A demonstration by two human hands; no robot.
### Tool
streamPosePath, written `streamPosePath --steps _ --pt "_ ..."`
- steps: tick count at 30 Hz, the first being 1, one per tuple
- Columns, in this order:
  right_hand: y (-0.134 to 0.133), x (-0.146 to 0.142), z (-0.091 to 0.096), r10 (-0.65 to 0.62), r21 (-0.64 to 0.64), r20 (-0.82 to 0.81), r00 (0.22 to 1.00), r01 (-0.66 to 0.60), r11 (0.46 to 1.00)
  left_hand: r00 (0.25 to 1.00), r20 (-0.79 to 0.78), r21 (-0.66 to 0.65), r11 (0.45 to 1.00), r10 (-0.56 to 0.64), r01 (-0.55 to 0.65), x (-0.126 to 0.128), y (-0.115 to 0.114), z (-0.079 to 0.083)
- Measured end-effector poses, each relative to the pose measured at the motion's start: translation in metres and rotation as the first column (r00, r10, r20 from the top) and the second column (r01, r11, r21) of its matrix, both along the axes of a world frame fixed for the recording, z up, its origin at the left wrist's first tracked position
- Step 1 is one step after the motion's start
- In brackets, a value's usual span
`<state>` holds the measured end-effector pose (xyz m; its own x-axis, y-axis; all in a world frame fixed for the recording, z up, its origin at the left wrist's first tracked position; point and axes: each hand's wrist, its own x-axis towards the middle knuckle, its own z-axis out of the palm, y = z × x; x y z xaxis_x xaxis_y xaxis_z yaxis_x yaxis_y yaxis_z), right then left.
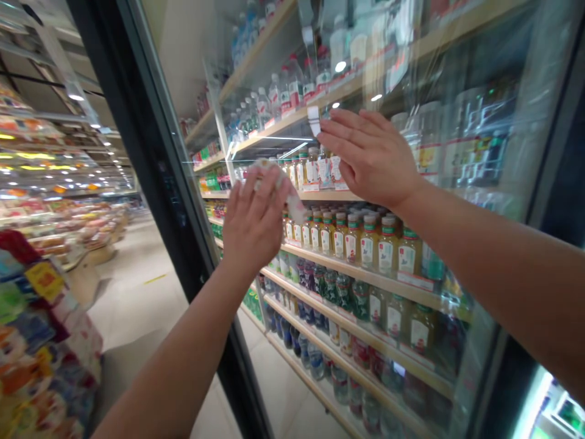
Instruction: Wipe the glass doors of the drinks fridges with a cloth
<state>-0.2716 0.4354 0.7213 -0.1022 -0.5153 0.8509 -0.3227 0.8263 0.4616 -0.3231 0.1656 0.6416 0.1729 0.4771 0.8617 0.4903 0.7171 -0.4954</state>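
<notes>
My left hand [253, 219] presses a white cloth [295, 204] with pinkish marks against the glass door [283, 79] of a drinks cooler. Most of the cloth lies under the fingers. Higher up and to the right, my right hand [372, 158] is stretched out flat at the glass, fingers together and pointing left, with nothing seen in it. Close to its fingertips is a small white piece [314, 121]; whether it is on the glass or behind it, I cannot tell. The door's black frame [159, 158] slants down on the left.
Behind the glass, wooden-edged shelves [361, 265] hold rows of bottles, among them yellow juice bottles [367, 241]. Colourful packaged goods [41, 353] are stacked at the lower left. A pale floor aisle [141, 256] runs past shop displays [68, 225].
</notes>
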Motion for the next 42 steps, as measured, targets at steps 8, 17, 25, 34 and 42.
streamPosePath --steps 8,17,25,34,42 --pt "-0.002 0.005 0.001 -0.029 -0.005 0.025 0.999 0.029 1.000 0.991 0.022 -0.094 0.987 -0.129 0.131 0.002 0.014 -0.011" --pt "0.000 0.000 0.005 0.028 -0.030 0.066 0.997 -0.026 0.999 1.000 -0.010 0.110 0.994 -0.017 0.018 0.005 0.015 -0.016" --pt "0.001 -0.003 0.007 0.032 -0.034 0.076 0.997 -0.029 0.999 1.000 0.022 0.215 0.977 -0.009 0.004 0.004 0.007 -0.008" --pt "-0.002 0.002 0.007 -0.006 -0.020 0.065 0.998 0.007 1.000 0.999 -0.048 -0.075 0.997 0.014 -0.017 0.000 0.004 0.000" --pt "-0.002 0.006 0.006 -0.014 -0.017 0.067 0.998 0.015 1.000 0.999 -0.045 -0.100 0.995 -0.028 0.023 0.006 0.007 -0.006"
